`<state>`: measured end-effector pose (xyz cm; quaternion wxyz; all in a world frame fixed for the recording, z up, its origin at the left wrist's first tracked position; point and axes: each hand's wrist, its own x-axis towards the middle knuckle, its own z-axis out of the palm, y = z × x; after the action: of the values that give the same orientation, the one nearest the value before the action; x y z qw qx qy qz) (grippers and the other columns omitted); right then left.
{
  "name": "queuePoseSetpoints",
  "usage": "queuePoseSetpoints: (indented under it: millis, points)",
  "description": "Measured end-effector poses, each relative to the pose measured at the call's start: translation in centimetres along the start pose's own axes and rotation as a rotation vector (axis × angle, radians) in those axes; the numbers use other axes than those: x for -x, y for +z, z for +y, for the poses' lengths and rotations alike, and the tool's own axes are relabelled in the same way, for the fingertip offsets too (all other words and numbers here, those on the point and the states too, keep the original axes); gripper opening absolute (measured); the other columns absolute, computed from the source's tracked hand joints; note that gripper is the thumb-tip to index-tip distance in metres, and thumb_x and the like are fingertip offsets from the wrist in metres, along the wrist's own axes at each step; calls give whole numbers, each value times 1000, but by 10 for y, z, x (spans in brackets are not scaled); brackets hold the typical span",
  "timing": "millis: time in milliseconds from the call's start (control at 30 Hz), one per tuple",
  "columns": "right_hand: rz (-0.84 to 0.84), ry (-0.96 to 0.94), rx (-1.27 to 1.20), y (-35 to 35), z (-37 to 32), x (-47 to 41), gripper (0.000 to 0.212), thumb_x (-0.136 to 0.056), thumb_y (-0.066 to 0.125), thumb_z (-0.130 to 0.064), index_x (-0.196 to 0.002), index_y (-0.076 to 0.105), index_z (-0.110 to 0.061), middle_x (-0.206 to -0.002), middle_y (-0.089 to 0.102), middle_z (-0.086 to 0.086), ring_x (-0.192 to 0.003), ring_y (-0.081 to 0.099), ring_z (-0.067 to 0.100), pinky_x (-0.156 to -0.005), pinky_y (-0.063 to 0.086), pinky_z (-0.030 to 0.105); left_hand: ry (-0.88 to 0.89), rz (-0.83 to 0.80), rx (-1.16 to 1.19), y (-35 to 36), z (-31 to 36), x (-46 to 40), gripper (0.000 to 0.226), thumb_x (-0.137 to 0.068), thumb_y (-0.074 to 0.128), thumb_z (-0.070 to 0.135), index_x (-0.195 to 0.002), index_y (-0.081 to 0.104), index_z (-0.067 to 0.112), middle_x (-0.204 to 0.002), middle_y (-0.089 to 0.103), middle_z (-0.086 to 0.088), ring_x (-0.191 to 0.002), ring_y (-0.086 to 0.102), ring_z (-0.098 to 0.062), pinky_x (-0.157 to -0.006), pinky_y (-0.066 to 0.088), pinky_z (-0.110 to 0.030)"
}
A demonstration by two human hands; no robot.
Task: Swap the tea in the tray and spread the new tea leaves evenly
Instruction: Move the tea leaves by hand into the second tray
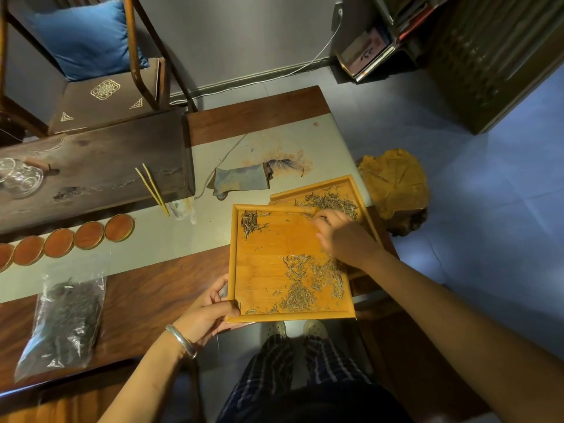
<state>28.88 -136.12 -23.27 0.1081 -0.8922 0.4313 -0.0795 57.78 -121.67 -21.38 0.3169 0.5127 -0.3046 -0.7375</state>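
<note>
Wooden tray [259, 264], centre frame, gripped at its lower left corner by left hand [210, 312]. Right hand [338, 233], fingers loosely extended, sweeps old tea leaves [311, 285] toward second tray [355, 187]. Recommend steeper tilt; clear corner remnants.

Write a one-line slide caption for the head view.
Left hand grips the near tray while the right hand sweeps pale tea leaves toward the far tray.

Blurred in motion: right hand [341, 236], fingers indistinct over pale tea leaves [332, 202]; hidden beneath the near square wooden tray [241, 318], most of the second wooden tray [351, 182]; cut by the left edge, clear glass vessel [18, 178].
</note>
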Motion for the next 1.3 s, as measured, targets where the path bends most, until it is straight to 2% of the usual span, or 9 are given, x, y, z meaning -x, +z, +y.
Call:
queuePoseSetpoints:
  millis: [133,233,367,533,767,933,1167,1233,1300]
  points:
    - [81,49,22,-7,11,-1,26,-86,58,-5,-111,65,-2,-110,64,21,-95,65,33,-81,56,38,-6,3,-8,0,1,2,68,-71,55,-20,-134,38,2,-108,72,-10,-94,70,-24,-77,56,-27]
    - [162,55,-88,-16,5,1,27,-86,59,-15,-111,66,-7,-112,64,16,-102,61,30,-89,50,40,-5,10,1,-1,2,1,68,-72,47,-24,-134,38,2,-108,71,-11,-95,69,-26,-78,56,-28]
    - [-10,-99,-194,-16,-26,25,45,-88,52,-46,-122,58,-17,-128,55,10,-118,51,24,-99,41,35,4,29,34,-1,5,-1,70,-67,52,-18,-133,39,0,-107,71,-12,-95,69,-27,-79,57,-30]
    - [-108,-100,-309,-2,-42,52,56,-84,62,-52,-128,57,-19,-142,44,10,-134,34,23,-110,28,37,2,19,45,3,5,-2,69,-65,52,-15,-130,42,6,-108,72,-11,-95,69,-27,-78,57,-29]
    - [-52,-134,-107,-6,-14,44,38,-87,66,-33,-118,64,-11,-124,60,14,-111,59,27,-91,52,36,-17,-8,7,-1,-3,2,67,-69,54,-18,-132,40,2,-106,71,-13,-92,69,-27,-79,57,-33]
    - [7,-116,32,-9,3,27,23,-84,69,-21,-105,69,-12,-105,68,9,-90,66,23,-64,56,27,-15,-7,-58,-3,-4,5,67,-66,58,-9,-129,44,6,-111,71,-9,-99,67,-27,-85,55,-33]
    - [233,-246,182,-15,22,5,14,-88,61,-10,-89,72,-1,-89,70,13,-81,65,25,-64,59,33,-8,28,-94,-5,-4,7,74,-64,63,-2,-135,41,5,-119,67,-11,-101,60,-34,-81,51,-34]
    - [181,-179,-5,-24,20,6,30,-89,59,-29,-102,70,-3,-99,67,13,-88,63,26,-66,58,34,4,29,-99,-5,-4,6,75,-62,68,6,-133,45,11,-123,64,-14,-103,54,-38,-80,47,-37]
    - [-29,-166,-71,-33,19,13,59,-85,49,-60,-118,63,-14,-118,61,8,-105,59,23,-74,56,34,18,29,-90,-5,-4,5,72,-63,67,3,-131,46,12,-120,67,-9,-103,61,-33,-81,52,-33]
